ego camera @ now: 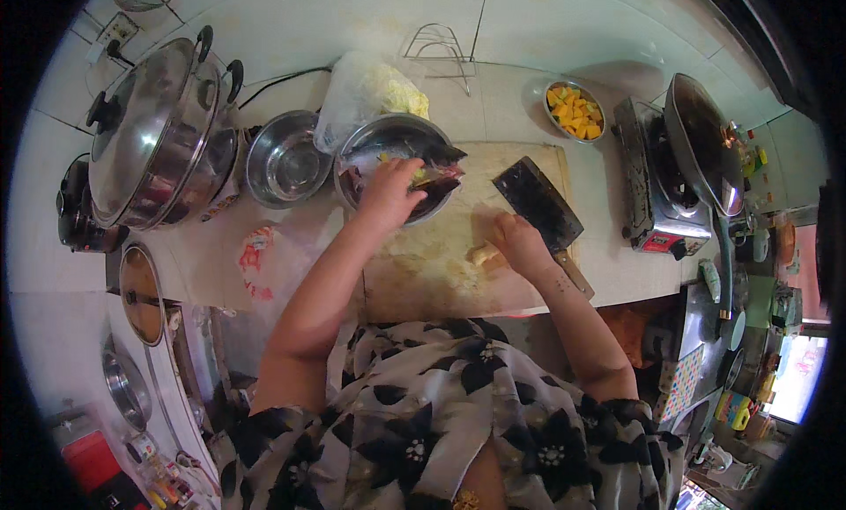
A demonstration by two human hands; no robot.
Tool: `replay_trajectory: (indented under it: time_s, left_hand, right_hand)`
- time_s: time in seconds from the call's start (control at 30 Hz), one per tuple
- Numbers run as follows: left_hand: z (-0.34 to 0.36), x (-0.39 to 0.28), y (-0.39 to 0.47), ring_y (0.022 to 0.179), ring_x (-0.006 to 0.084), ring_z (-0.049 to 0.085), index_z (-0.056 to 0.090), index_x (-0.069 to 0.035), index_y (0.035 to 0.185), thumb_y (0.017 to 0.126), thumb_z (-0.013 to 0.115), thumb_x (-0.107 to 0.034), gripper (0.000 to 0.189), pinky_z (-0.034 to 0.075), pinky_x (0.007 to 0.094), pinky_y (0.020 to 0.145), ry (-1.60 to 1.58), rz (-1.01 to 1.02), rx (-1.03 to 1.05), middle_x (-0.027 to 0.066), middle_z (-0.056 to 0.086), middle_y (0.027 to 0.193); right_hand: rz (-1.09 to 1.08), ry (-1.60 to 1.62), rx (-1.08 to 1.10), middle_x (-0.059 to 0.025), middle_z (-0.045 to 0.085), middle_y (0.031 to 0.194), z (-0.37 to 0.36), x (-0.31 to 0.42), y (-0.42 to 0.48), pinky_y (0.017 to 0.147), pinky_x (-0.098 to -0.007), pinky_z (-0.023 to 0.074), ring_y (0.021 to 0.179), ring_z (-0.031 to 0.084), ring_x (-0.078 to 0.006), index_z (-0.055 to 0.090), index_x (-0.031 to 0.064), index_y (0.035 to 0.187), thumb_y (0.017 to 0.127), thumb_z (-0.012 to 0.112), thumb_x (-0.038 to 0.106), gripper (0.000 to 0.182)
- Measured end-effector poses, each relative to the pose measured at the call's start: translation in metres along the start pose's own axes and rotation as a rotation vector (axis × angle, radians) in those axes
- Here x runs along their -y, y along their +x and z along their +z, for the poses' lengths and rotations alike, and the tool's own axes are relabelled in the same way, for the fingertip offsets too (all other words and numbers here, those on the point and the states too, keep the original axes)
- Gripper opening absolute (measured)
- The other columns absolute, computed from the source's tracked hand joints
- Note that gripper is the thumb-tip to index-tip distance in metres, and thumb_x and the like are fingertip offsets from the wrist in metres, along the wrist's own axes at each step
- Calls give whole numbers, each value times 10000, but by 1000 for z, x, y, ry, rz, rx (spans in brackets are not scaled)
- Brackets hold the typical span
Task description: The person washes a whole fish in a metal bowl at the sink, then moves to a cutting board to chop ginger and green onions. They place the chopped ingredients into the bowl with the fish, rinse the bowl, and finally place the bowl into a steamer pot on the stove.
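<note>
My left hand point(394, 193) is over a metal bowl point(345, 196) that holds cut fish point(433, 152); its fingers touch the contents, where bits of something yellow-green show. Whether they grip a piece is hidden. My right hand point(517, 240) is bent, fingers curled, above a wooden cutting board point(423, 265). A pale yellowish piece point(484, 254), perhaps ginger, lies on the board by its fingertips; whether the fingers hold anything cannot be made out. Just right of that hand a cleaver point(538, 203) with a dark blade lies flat, its wooden handle partly behind my wrist.
An empty-looking steel basin point(289, 160) and a clear plastic bag point(350, 87) adjoin the fish bowl. Orange chunks fill a small bowl point(575, 111) at the back. A portable gas stove point(661, 180) with a wok point(704, 143) stands right, a large lidded steamer pot point(149, 140) left.
</note>
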State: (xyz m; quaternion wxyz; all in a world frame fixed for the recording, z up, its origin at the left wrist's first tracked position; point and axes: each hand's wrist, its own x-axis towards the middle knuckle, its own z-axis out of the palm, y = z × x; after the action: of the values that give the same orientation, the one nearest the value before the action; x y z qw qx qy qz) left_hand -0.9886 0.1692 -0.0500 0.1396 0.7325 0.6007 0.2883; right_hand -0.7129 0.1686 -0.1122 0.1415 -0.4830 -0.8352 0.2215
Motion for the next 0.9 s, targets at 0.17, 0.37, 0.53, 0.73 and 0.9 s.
replay_trajectory:
  time_s: [0.17, 0.37, 0.53, 0.73, 0.9]
  left_hand:
    - [13, -12, 15, 973, 316, 545, 541, -82, 984, 721, 699, -227, 340, 462, 424, 784, 229, -66, 314, 115, 560, 962]
    - [12, -29, 26, 916, 332, 565, 548, -67, 965, 756, 656, -355, 372, 473, 427, 757, 139, -106, 279, 124, 558, 980]
    - [38, -31, 24, 889, 337, 587, 564, -44, 897, 792, 621, -340, 319, 478, 446, 721, 133, -240, 188, 141, 578, 937]
    - [48, 13, 27, 733, 319, 624, 543, -7, 806, 807, 613, -126, 138, 492, 397, 641, -141, -105, 71, 152, 629, 767]
    - [-22, -12, 50, 698, 291, 611, 583, -3, 863, 792, 625, -101, 128, 484, 363, 653, -190, -260, 236, 159, 625, 766]
  right_hand:
    - [64, 59, 85, -157, 590, 825, -13, 5, 3, 716, -390, 478, 807, 576, -333, 604, 39, 873, 761, 640, 158, 167]
    - [135, 129, 5, -162, 589, 803, -13, 14, -1, 693, -388, 472, 790, 579, -330, 609, 25, 810, 754, 659, 183, 175]
    - [110, 105, 11, -163, 581, 795, -10, 11, -2, 669, -378, 475, 742, 574, -327, 596, 16, 818, 749, 667, 168, 181]
    - [267, 538, -20, -83, 592, 801, -22, 21, 9, 626, -298, 483, 687, 573, -191, 609, 28, 942, 763, 677, 88, 201]
    - [299, 989, 119, -39, 578, 822, -37, 60, 33, 637, -262, 478, 721, 544, -110, 599, 31, 1038, 790, 671, 88, 265]
